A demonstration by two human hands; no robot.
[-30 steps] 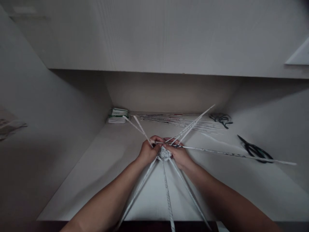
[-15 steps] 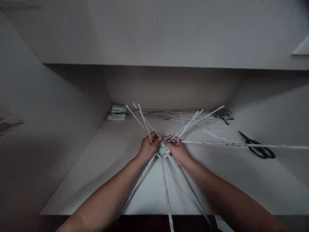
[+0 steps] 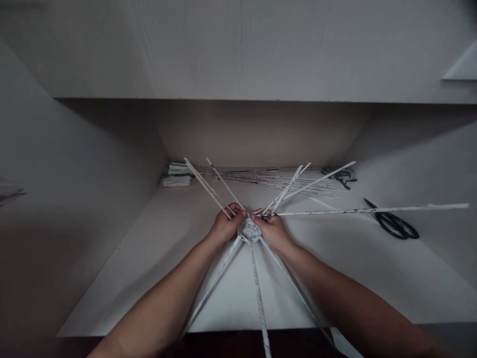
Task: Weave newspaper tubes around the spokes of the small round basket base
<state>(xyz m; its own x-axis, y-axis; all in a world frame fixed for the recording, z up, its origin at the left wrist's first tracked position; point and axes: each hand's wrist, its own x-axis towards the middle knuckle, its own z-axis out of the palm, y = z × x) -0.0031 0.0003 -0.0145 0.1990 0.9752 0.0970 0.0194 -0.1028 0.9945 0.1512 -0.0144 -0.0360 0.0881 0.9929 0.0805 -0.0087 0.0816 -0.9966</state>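
A small round woven base of rolled paper (image 3: pixel 250 229) is held above the white shelf, with several paper tubes fanning out from it. My left hand (image 3: pixel 225 223) is closed on its far left rim, thumb on top. On the far right rim, my right hand (image 3: pixel 274 228) pinches the weave, its thumb close to the left one. One long paper tube (image 3: pixel 346 211) runs from my right hand out to the right. Other tubes, such as the near one (image 3: pixel 257 288), hang toward me over the front edge. Some of my fingertips are hidden behind the weave.
Black-handled scissors (image 3: pixel 395 223) lie at the right. A pile of loose paper tubes (image 3: pixel 276 180) lies along the back, beside a white and green packet (image 3: pixel 178 175) and a dark tool (image 3: pixel 346 176). Side walls and an upper board (image 3: pixel 238 59) enclose the shelf.
The long tube at the right has swung, its far end now higher and within view. The tubes at the upper left have shifted. Both hands keep their hold, and the camera view has moved slightly.
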